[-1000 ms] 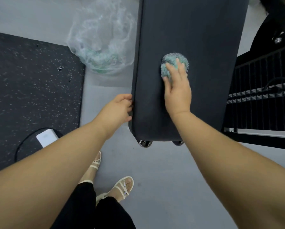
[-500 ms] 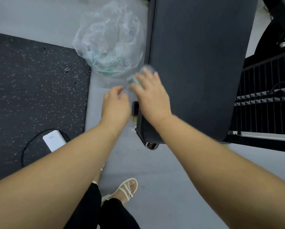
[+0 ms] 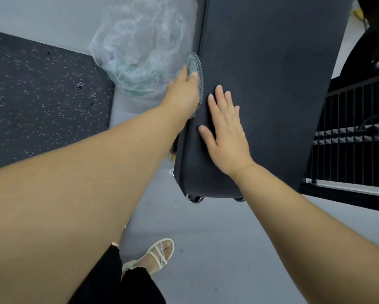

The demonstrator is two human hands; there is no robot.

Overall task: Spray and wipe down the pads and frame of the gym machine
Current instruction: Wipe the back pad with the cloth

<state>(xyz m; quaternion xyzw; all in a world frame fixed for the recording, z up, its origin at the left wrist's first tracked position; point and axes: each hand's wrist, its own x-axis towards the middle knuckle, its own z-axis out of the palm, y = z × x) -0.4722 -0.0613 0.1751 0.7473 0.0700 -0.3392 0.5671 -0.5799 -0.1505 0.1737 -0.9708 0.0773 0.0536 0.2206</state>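
Teal and net-covered, the round mesh scrubber (image 3: 195,62) sits against the left flank of the long black vinyl bench cushion (image 3: 272,84), at eleven o'clock from the right hand (image 3: 225,130). That hand lies flat on the cushion top, fingers spread. The left hand (image 3: 184,93) presses the scrubber sideways with fairly straight fingers. It looks light and squashy, best backed by the whole palm. The cushion looks firm and finely grained. A crinkled clear plastic bag (image 3: 135,51) lies at ten o'clock.

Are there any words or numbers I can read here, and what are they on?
None. No words, numbers or labels show on the black pad, the plastic bag, the speckled mat or the sandal.
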